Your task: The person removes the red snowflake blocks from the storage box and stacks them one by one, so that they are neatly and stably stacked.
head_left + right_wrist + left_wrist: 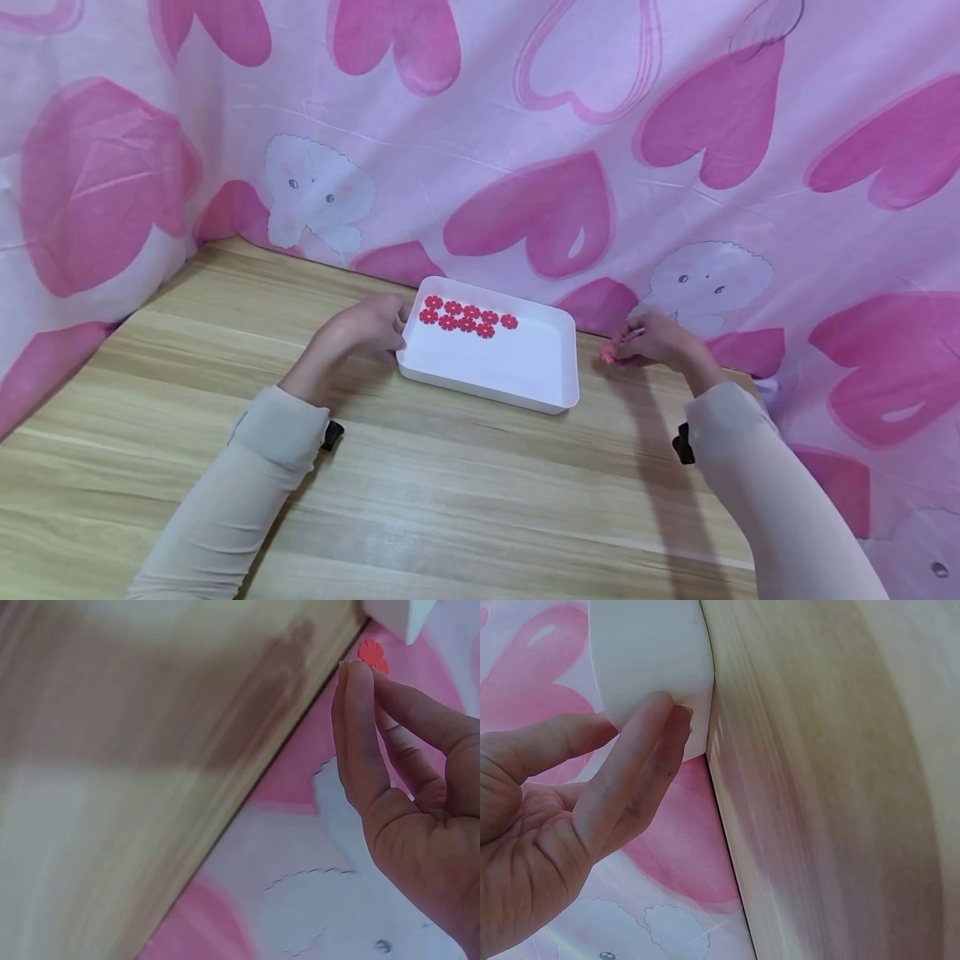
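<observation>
A shallow white tray stands on the wooden table, with several small red flower-shaped pieces in two rows toward its far left part. At the tray's left end, my left hand holds the side. The left wrist view shows the thumb at the rim and fingertips against the outer wall. Right of the tray and apart from it, my right hand pinches a red flower-shaped piece between thumb and fingertips. Those fingers partly cover it.
Wood-grained tabletop extends in front of the tray and to its left. A pink-and-white curtain printed with hearts hangs right behind the table's back edge and along both sides. A dark clip-like object shows at the left cuff.
</observation>
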Available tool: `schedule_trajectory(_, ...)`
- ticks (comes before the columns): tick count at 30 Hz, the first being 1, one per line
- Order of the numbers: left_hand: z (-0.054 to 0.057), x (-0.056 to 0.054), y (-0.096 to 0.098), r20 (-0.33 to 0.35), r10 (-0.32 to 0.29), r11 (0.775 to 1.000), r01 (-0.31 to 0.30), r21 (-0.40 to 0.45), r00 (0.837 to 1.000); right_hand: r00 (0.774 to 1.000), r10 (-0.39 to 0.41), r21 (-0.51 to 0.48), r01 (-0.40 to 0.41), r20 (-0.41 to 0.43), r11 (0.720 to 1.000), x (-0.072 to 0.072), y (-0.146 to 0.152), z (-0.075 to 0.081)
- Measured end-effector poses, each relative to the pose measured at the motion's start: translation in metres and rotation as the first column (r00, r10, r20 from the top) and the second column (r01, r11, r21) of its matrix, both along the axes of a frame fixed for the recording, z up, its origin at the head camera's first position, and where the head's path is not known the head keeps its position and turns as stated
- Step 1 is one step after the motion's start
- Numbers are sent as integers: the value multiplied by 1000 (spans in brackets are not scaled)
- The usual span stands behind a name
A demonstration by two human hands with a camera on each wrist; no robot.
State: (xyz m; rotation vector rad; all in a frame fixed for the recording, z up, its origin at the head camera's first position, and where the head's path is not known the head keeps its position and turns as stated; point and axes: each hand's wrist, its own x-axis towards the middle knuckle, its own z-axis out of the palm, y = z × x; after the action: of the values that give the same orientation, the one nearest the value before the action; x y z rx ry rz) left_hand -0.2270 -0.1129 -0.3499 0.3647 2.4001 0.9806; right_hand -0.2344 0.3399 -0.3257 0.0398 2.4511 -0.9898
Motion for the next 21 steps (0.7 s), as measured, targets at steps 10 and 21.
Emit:
schedule_trajectory(10, -1, 1, 1, 1, -3, 1000, 3, 21, 1000, 997, -28, 10, 27, 71, 1000, 12, 21, -30)
schedule_trajectory(21, -1, 2, -1, 14, 4, 1000, -4, 17, 1000, 997, 9, 158, -22, 83, 987, 13, 15, -29)
